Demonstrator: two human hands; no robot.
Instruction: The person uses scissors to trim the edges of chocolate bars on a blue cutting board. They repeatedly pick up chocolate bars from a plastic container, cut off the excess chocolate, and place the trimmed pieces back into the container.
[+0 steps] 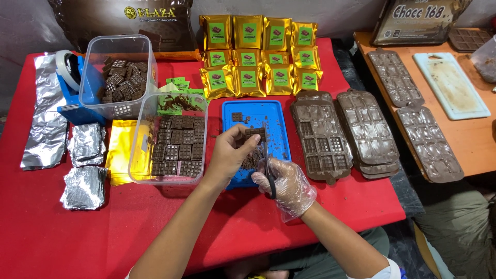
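Chocolate bar [253, 133], small and dark, sits pinched in the bare left hand [230, 155] above the blue tray [232, 111] on the red table [155, 222]; the gloved right hand [287, 183] is closed round black-handled scissors [267, 170], blades up against the bar, crumbs below, a clear tub of bars [170, 139] just left

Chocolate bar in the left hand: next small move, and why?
Probably run the scissors along the bar's edge. The left hand holds the chocolate bar over the blue tray, the gloved right hand has the blade against it, and crumbs already litter the tray, so trimming looks under way.
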